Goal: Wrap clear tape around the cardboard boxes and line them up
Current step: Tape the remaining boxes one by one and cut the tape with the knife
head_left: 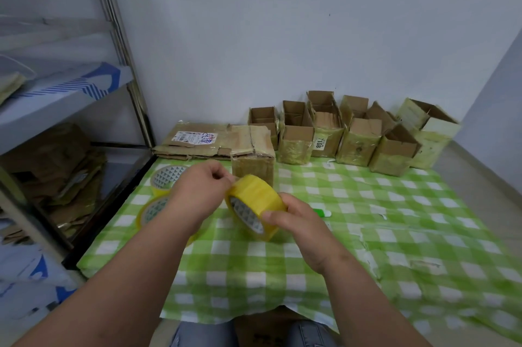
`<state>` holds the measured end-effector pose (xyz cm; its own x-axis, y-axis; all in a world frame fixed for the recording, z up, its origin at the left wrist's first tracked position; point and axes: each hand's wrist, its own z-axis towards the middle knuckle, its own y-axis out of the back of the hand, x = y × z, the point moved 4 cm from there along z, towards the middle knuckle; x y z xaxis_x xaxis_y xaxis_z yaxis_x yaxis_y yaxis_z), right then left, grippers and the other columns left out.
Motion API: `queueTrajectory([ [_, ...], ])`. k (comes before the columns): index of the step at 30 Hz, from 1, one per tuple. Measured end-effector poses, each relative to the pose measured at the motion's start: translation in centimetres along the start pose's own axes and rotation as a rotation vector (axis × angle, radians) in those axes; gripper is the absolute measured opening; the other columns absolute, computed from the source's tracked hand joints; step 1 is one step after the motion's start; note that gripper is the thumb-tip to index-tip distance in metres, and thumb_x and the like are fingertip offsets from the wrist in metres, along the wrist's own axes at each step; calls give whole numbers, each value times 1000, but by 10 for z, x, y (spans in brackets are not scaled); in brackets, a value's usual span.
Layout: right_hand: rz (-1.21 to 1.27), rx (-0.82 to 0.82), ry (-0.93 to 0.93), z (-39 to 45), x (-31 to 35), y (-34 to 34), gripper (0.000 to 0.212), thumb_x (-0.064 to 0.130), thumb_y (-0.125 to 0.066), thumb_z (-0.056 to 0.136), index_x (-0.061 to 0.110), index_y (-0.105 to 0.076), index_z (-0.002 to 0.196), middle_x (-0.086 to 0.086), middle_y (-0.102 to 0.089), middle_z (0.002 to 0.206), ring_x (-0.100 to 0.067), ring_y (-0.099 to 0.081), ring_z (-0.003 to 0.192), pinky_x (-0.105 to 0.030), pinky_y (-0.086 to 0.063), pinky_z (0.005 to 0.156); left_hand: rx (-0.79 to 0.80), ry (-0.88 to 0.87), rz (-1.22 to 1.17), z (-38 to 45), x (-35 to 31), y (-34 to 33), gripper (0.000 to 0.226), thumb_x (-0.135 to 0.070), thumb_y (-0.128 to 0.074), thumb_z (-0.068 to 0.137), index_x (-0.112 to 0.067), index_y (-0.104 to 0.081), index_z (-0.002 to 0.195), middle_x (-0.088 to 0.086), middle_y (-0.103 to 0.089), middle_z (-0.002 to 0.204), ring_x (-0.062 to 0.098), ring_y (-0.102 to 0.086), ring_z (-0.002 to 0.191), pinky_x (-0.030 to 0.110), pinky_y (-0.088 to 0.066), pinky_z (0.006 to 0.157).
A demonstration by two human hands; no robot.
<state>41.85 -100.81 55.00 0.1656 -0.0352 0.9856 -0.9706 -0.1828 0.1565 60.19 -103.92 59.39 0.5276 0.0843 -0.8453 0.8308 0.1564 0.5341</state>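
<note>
Fingers (223,177) of left hand (197,191) pick at tape roll (255,202)

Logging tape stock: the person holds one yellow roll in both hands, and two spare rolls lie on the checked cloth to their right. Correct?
Not quite. The head view shows the spare rolls lying to the person's left. The held roll is gripped by the right hand while the left hand picks at it.

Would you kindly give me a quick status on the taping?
Right hand grips tape roll; left hand pinches its loose end. Closed box waits just behind, taped open boxes lined along wall. Nothing blocking.
</note>
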Motion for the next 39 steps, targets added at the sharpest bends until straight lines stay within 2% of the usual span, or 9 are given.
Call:
queueTrajectory([
  [4,50,88,78,2,7,9,41,38,-75,68,12,-69,100,-1,-66,85,-14,-61,80,-32,-48,78,75,56,-182,1,-1,-1,15,-15,-66,91,-14,-61,77,7,-69,86,21,-65,79,36,-54,66],
  [7,-16,135,120,2,18,13,31,35,-72,73,21,-70,100,8,-66,82,-9,-62,79,-25,-49,73,104,51,-228,1,-4,-1,16,-17,-70,90,-12,-62,77,6,-69,83,18,-65,78,33,-53,68],
  [15,-219,144,225,4,40,22,25,39,-71,74,30,-69,97,15,-66,78,-2,-61,72,-17,-48,63,-45,14,-335,-1,-12,1,17,-13,-65,93,-9,-62,77,6,-68,79,20,-64,78,34,-56,71],
  [20,-466,47,214,11,39,32,27,59,-66,69,46,-63,92,10,-66,85,-9,-63,80,-28,-51,69,-122,-34,-366,-3,-22,9,18,-12,-64,93,-6,-62,76,7,-66,81,20,-63,72,32,-57,69],
  [22,-523,13,194,15,40,39,29,64,-65,67,42,-64,86,9,-65,80,-10,-63,76,-29,-51,67,-135,-21,-410,-3,-21,10,18,-12,-64,94,-5,-62,78,12,-70,79,23,-67,75,31,-56,67],
  [26,-499,-26,148,17,44,51,40,62,-73,74,23,-61,72,10,-56,60,-4,-54,57,-22,-41,55,-146,33,-531,-2,-18,10,19,-9,-62,94,-11,-60,75,-2,-66,55,17,-68,68,30,-54,66],
  [31,-81,60,158,19,48,71,56,54,-74,64,1,-62,76,-9,-55,73,-22,-54,74,-39,-38,78,-157,111,-643,11,-14,19,19,-4,-63,93,-10,-61,75,4,-66,71,14,-65,64,27,-51,61],
  [34,-37,93,171,22,56,76,42,49,-70,63,9,-62,73,-8,-50,73,-20,-48,76,-38,-33,79,-187,108,-664,17,-14,23,20,-5,-64,92,-10,-60,74,3,-65,66,12,-64,62,27,-51,61],
  [39,-208,39,217,32,74,90,56,59,-70,66,5,-59,71,-7,-51,70,-18,-49,70,-37,-35,75,-243,96,-732,18,-20,20,23,-5,-62,94,-11,-55,73,4,-64,73,8,-63,57,25,-51,60],
])
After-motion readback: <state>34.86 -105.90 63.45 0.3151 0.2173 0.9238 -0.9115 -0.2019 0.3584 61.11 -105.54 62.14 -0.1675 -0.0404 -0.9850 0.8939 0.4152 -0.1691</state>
